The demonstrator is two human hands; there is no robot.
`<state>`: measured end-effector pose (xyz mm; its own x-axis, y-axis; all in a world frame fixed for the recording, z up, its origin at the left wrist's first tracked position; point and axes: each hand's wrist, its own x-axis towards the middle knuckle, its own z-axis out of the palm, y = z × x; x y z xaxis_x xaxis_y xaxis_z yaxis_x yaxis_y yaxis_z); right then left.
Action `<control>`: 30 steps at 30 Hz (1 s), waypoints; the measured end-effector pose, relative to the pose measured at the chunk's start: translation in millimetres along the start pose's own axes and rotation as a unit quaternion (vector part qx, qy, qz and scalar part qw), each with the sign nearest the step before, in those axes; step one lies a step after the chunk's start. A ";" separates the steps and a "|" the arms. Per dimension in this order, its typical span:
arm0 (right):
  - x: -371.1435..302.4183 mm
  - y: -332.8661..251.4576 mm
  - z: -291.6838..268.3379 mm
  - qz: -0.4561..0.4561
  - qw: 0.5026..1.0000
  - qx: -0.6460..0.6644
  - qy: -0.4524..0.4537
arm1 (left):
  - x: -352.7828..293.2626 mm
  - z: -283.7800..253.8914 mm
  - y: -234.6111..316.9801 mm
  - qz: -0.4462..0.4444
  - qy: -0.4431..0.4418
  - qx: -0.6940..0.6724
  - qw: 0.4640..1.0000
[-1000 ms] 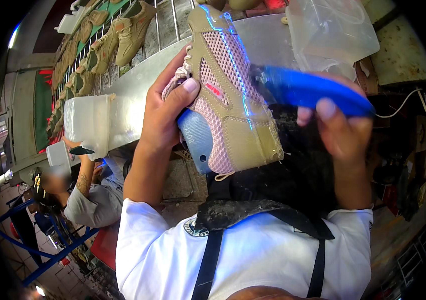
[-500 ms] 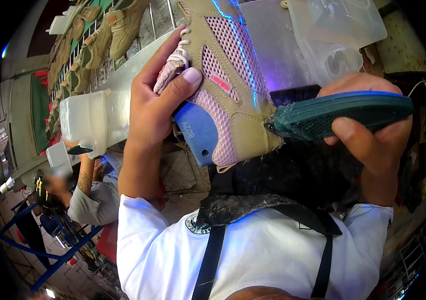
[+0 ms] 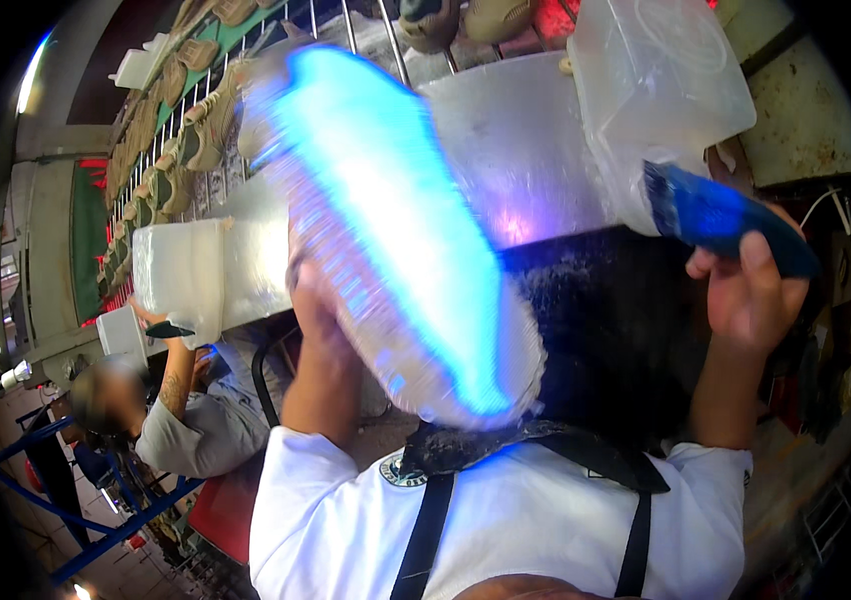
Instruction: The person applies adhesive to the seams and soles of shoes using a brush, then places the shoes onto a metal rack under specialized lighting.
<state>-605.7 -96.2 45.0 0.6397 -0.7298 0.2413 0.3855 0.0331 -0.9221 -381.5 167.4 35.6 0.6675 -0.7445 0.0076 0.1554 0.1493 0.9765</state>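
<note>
A sneaker (image 3: 401, 230) is in my left hand (image 3: 316, 305), its underside turned up and glowing bright blue-white, smeared by motion. My left fingers wrap its side edge and are partly hidden behind it. Off to the right, my right hand (image 3: 751, 300) grips a wide brush (image 3: 726, 215) with a dark handle. The brush's bristles point left and stand apart from the sneaker, close to a translucent plastic container (image 3: 661, 90).
A metal rack (image 3: 351, 25) with several beige shoes (image 3: 204, 130) runs along the back and left. Another translucent container (image 3: 181, 265) stands left, by a metal plate. A co-worker in a grey shirt (image 3: 196, 420) sits at the left. Blue metal bars (image 3: 111, 535) stand beyond.
The sneaker has turned from its side to show its underside, its toe end swinging left. The brush has left the sneaker's heel edge and moved up and right toward the container.
</note>
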 end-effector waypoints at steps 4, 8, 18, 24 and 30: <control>-3.4 5.0 -17.7 -0.028 0.997 -0.001 0.072 | -6.4 -9.8 1.3 0.014 0.017 0.061 0.998; -1.5 14.5 -27.7 -0.042 0.995 -0.010 0.089 | 4.0 -19.6 8.2 0.057 0.019 0.206 0.977; -13.2 29.4 -41.6 -0.065 0.994 -0.069 0.058 | 158.3 -98.0 65.0 0.360 -0.079 0.734 0.571; -40.6 39.5 -59.6 -0.060 0.993 -0.078 0.068 | 308.2 -142.3 30.9 0.474 -0.237 0.768 0.360; -39.5 32.8 -70.6 -0.115 0.978 -0.173 0.020 | 377.9 -145.4 -21.8 0.477 -0.315 0.784 0.241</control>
<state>-665.2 -114.5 -16.1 0.5339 -0.7168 0.4484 0.2634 -0.3630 -0.8938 -26.7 -22.6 -14.1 -0.4647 -0.8833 -0.0616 -0.6472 0.3863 -0.6572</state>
